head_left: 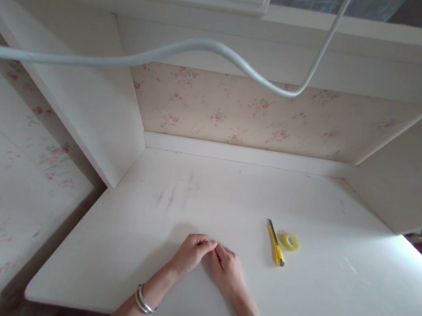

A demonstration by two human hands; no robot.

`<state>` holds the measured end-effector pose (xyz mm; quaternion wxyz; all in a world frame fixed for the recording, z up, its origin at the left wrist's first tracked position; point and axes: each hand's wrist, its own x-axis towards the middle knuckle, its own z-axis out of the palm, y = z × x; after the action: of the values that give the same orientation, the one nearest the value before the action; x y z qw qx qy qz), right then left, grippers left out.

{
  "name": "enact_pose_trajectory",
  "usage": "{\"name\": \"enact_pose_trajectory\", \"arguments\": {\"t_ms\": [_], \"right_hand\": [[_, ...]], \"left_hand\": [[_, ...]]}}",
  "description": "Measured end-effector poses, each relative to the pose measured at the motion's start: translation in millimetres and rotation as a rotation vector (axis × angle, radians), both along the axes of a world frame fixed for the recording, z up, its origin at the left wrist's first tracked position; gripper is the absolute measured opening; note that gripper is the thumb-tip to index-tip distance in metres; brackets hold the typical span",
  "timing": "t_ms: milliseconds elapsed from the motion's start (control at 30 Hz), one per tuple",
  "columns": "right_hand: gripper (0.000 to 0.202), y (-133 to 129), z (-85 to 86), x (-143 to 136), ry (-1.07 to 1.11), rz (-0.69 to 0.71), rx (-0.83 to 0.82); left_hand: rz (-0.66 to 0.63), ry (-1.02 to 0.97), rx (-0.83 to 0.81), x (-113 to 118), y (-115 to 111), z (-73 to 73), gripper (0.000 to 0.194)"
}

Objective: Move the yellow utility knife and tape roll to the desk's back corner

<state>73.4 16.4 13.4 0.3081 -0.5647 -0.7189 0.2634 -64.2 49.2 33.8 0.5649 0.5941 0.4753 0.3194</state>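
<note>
My left hand (190,253) and my right hand (227,271) rest on the white desk (229,197) near its front edge. Their fingertips meet between them. The fingers of both are curled, and I cannot make out anything held. A silver bangle sits on my left wrist. To the right of my right hand lie a yellow utility knife (275,242) and a small roll of yellow tape (291,241), side by side and apart from both hands.
The desk sits in a white alcove with side panels and a floral back wall (248,113). A pale cable (195,48) hangs across the upper view. A shelf (331,26) runs overhead. A floral surface (5,171) lies to the left.
</note>
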Motion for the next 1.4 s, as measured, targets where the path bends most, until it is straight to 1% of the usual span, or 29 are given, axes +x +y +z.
{"name": "enact_pose_trajectory", "arguments": {"t_ms": [233,433,600,700,800,867,900,933,1000,1067,1133,1200,1233,1300,1400], "right_hand": [[0.034,-1,0.0,0,0.000,-0.005,0.009],[0.034,0,1.1,0,-0.012,-0.003,0.020],[0.036,0,2.1,-1,-0.023,-0.010,-0.003],[0.038,2,6.8,-3,-0.003,-0.024,-0.043],[0.038,5,18.4,4,0.067,0.013,-0.111],[0.034,6,27.8,20,0.106,0.023,-0.126],[0.031,6,31.8,32,0.111,-0.003,-0.113],[0.026,7,34.8,47,0.102,-0.046,-0.097],[0.023,8,37.2,85,0.035,-0.191,-0.050],[0.029,10,34.6,128,-0.102,-0.302,0.037],[0.042,11,28.1,169,-0.256,-0.364,0.110],[0.053,14,19.1,200,-0.404,-0.403,0.112],[0.058,15,14.2,212,-0.456,-0.393,0.098],[0.063,18,4.7,225,-0.519,-0.329,0.039],[0.055,25,-4.8,224,-0.557,-0.258,-0.021]], "left_hand": [[0.006,0.001,-0.005,0,-1,-2.1,0.043],[0.003,0.004,-0.002,0,-1,0.6,0.044],[0.007,0.003,-0.008,0,-1,2.6,0.045],[0.026,-0.003,-0.007,0,-1,3.6,0.045],[0.032,-0.010,-0.029,0,-2,3.7,0.045],[0.015,-0.002,-0.071,-1,-2,3.5,0.045],[0.009,0.006,-0.090,-1,-2,3.4,0.045],[0.007,0.012,-0.101,-1,-2,3.3,0.046],[0.003,0.017,-0.101,0,-1,3.6,0.047],[-0.007,0.012,-0.095,1,-1,4.6,0.047],[-0.018,0.005,-0.100,3,0,6.2,0.047],[-0.025,0.003,-0.111,4,0,8.1,0.047],[-0.027,0.000,-0.113,4,0,9.0,0.047],[-0.026,-0.010,-0.110,3,-1,10.2,0.047],[-0.027,-0.017,-0.091,2,-2,9.4,0.047]]}}
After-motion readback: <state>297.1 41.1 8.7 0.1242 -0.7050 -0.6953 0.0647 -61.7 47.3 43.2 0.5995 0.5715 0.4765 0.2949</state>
